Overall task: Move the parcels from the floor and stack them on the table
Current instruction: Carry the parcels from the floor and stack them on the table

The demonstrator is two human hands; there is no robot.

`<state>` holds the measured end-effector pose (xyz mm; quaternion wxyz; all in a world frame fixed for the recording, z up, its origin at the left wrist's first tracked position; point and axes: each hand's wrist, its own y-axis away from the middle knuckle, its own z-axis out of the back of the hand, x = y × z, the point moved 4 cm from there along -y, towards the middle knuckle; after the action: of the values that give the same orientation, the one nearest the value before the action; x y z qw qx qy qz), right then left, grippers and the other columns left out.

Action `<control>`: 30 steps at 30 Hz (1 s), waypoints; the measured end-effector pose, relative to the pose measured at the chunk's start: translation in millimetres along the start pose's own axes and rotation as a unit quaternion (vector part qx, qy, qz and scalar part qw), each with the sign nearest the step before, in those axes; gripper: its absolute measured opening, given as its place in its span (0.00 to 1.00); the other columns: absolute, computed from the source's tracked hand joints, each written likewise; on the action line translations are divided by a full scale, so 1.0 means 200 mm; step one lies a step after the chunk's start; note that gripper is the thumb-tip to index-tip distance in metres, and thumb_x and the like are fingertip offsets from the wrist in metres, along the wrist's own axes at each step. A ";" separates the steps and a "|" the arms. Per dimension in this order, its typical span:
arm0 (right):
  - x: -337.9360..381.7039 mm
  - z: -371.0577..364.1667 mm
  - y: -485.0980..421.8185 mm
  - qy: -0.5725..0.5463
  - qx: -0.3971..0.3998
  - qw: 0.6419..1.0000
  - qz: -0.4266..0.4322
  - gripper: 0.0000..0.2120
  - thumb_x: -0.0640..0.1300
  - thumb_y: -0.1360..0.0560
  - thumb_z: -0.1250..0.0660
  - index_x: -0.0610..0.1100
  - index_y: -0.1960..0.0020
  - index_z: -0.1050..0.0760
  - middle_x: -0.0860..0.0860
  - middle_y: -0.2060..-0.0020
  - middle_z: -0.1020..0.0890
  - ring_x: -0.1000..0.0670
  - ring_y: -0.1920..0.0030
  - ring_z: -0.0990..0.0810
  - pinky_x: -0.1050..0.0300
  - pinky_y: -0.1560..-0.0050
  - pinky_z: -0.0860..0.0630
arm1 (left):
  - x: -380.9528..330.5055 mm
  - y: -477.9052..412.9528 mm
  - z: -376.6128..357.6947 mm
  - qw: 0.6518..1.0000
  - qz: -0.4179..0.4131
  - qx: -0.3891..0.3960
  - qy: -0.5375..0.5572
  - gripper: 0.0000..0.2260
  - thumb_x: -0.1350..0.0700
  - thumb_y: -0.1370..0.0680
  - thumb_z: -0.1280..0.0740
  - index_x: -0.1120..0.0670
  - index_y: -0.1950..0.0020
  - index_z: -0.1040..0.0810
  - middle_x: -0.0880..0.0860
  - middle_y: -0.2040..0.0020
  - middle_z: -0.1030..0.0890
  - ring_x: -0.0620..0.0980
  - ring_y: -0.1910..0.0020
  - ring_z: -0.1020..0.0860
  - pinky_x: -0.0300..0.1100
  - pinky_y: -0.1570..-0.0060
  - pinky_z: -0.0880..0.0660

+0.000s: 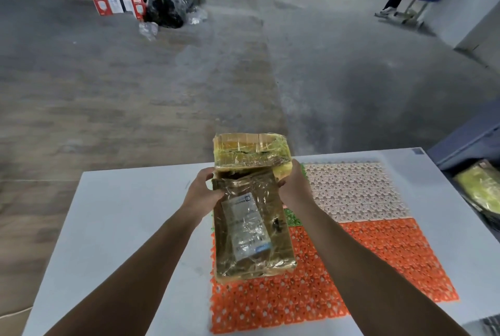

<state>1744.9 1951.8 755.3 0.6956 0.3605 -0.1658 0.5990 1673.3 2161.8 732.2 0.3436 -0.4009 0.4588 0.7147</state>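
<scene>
A brown tape-wrapped parcel (251,230) with a white shipping label lies on the orange mat (351,268) on the white table (121,227). Beyond it I hold up a yellowish tape-wrapped parcel (251,150), tilted over the brown one's far end. My left hand (201,192) grips its lower left edge. On the lower right edge my right hand (293,186) grips it, fingers curled round the side. Whether the yellow parcel touches the brown one, I cannot tell.
A pale grey mat (351,189) and a strip of green mat (292,218) lie beside the orange one. A bin at the right edge holds another yellow-green parcel (481,189). Boxes and black bags (165,10) stand on the far floor. A person sits on a chair (416,2) at the far right.
</scene>
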 end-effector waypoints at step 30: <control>0.04 -0.07 0.04 0.152 -0.011 0.988 0.039 0.30 0.46 0.19 0.41 0.43 0.22 0.50 0.43 0.37 0.27 0.46 0.44 0.24 0.56 0.54 0.29 | 0.06 -0.02 -0.05 0.999 0.025 -0.030 -0.016 0.29 0.55 0.21 0.35 0.52 0.23 0.43 0.52 0.27 0.33 0.54 0.36 0.27 0.41 0.46 0.29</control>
<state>1736.3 1966.6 753.2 0.6930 0.2507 -0.0788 0.6713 1674.3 2156.3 716.7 0.3209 -0.3881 0.4415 0.7426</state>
